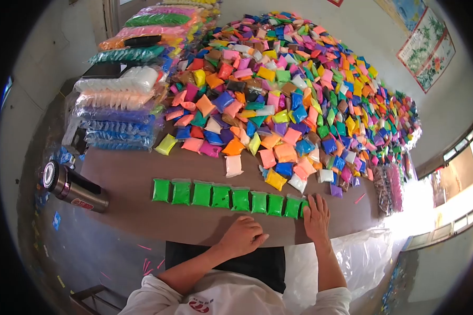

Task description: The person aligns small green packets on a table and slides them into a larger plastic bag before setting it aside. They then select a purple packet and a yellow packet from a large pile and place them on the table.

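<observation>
Using the green row [221, 197] as reference: nine packets in a line on the table [131, 205], rightmost one partly covered.

Right hand [317, 218]: at the row's right end, fingers extended and slightly spread, not clenched. They lie over the end packet [303, 209], apparently touching; that packet shows just left of the index finger, rest is under the hand.

Left hand [242, 235]: near side of the row, below its middle, at the table edge. Fingers curled into a loose fist, thumb sticking out rightward. Can't see inside the palm. Row is just beyond its knuckles, not touching.

Around the row: mixed pile [299, 100] beyond it, bagged stacks [121, 105] beyond its left end, steel bottle [76, 189] lying tilted off its left end, pink bags [394, 189] well off its right end.
</observation>
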A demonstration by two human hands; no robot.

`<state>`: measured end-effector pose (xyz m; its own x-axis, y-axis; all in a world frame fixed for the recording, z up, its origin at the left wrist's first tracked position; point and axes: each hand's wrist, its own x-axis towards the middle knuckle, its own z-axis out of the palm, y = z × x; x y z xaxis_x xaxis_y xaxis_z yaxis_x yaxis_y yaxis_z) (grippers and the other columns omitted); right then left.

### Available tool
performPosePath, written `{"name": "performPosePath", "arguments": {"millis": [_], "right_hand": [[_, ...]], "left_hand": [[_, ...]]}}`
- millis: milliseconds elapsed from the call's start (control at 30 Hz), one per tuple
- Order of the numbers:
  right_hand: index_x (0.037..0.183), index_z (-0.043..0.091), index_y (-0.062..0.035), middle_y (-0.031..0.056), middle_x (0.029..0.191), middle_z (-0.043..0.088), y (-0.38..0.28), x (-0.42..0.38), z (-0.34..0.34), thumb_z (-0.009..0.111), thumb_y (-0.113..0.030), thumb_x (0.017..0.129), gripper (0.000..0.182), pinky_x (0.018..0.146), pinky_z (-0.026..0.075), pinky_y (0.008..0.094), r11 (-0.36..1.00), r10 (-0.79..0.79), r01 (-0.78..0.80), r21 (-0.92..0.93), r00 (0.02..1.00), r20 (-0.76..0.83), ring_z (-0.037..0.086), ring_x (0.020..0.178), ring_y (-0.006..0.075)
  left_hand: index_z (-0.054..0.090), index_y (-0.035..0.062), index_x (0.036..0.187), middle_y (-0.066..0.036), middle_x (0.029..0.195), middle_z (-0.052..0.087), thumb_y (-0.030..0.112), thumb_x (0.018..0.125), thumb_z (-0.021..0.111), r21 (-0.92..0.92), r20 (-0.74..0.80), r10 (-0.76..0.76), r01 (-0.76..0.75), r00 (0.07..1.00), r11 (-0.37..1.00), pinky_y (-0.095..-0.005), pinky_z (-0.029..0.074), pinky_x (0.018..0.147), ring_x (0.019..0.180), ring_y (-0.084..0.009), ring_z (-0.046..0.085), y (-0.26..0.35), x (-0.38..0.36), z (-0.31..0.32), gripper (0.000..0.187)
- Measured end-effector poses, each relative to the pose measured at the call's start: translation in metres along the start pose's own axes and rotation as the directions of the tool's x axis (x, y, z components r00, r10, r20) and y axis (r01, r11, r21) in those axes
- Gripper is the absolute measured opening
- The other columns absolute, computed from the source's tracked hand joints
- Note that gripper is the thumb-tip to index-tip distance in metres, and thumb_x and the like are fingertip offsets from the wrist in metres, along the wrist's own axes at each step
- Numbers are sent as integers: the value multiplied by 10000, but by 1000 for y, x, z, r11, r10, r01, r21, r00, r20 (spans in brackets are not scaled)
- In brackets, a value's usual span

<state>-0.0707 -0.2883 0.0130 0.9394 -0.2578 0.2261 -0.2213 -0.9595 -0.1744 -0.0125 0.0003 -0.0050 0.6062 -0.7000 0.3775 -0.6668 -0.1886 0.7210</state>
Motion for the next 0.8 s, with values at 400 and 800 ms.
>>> {"name": "performPosePath", "arguments": {"millis": [400, 800], "right_hand": [[1324, 594, -3, 261, 1399, 541, 4, 15, -10, 517, -219, 1015, 385, 1104, 367, 538, 985, 32, -14, 172, 994, -102, 476, 1313, 474], [1152, 658, 6, 213, 1046, 695, -189, 212, -14, 617, -91, 946, 231, 825, 536, 418, 699, -422, 502, 509, 865, -273, 677, 970, 388]], "left_hand": [[648, 77, 770, -66, 806, 627, 267, 919, 685, -68, -10, 49, -50, 999, 996, -420, 443, 946, 853, -274, 605, -6, -3, 1, 244], [657, 71, 750, -54, 878, 571, 295, 913, 664, -7, 140, 94, -94, 986, 996, -390, 435, 975, 958, -250, 560, 0, 3, -2, 278]]}}
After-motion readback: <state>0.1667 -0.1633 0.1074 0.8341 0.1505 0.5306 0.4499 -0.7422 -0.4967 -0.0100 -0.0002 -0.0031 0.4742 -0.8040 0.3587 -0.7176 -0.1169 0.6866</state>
